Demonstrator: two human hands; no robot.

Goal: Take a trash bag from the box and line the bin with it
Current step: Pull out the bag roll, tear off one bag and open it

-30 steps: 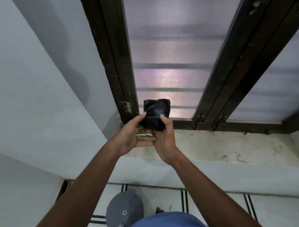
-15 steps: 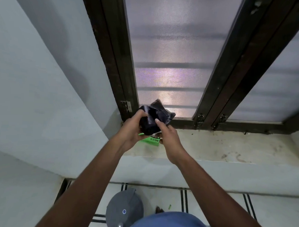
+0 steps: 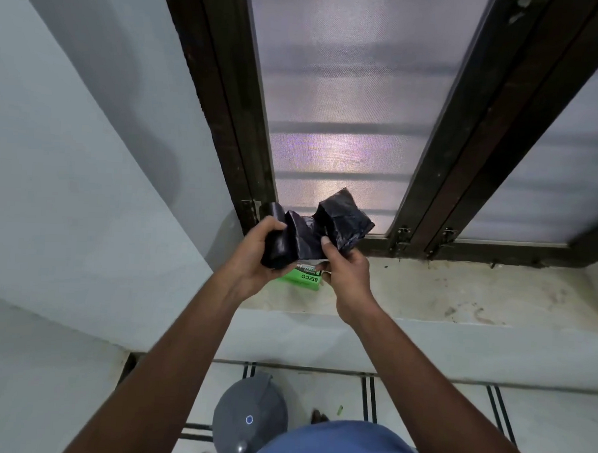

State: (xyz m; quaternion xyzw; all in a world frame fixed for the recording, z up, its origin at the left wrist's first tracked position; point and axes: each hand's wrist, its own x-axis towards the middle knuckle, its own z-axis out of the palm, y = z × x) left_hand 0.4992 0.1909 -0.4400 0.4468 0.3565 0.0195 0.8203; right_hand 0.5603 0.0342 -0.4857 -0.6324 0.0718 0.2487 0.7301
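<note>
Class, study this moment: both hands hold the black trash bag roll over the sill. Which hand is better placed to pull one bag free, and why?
Probably the right hand: it pinches the loose, unrolled end of the black bag roll, while the left hand grips the rolled part and can anchor it.

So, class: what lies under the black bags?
Under the black bags, a green box rests on the sill. Both hands' grip hides most of it; its contents cannot be seen.

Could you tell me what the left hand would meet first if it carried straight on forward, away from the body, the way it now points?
Most likely the dark wooden window frame just beyond the left hand, which grips the black plastic trash bag roll. Depth is unclear, so the gap cannot be judged.
</note>
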